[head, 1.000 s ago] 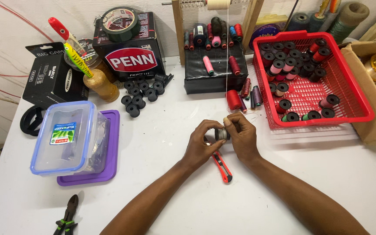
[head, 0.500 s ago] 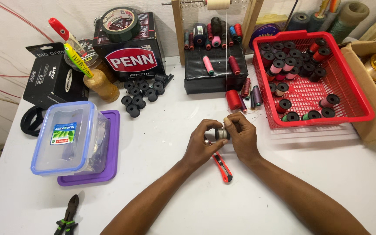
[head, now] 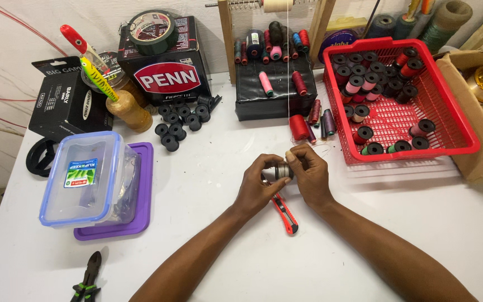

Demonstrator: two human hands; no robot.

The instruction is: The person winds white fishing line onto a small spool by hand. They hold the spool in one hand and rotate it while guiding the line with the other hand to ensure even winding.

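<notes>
i see both hands meeting near the middle of the tabletop, closed around a small spool (head: 282, 171) wound with pale thread: the left hand (head: 257, 186) pinches it from one end, the right hand (head: 310, 174) from the other, fingers curled tight on it. a thin thread (head: 288, 78) runs straight up from the spool toward the rack at the far edge. just under the hands a red utility knife (head: 284, 212) lies flat on the tabletop, partly hidden by the left hand. a fat red thread spool (head: 298, 127) stands just beyond the hands, beside a few darker ones. toward the far right corner sits a red plastic basket (head: 454, 120) holding many black-capped spools. on the left side a clear lidded container (head: 88, 179) rests on a purple lid (head: 143, 184), and a pair of pliers (head: 88, 277) lies at the near left edge. a cluster of black empty bobbins (head: 181, 120) sits toward the far edge.
</notes>
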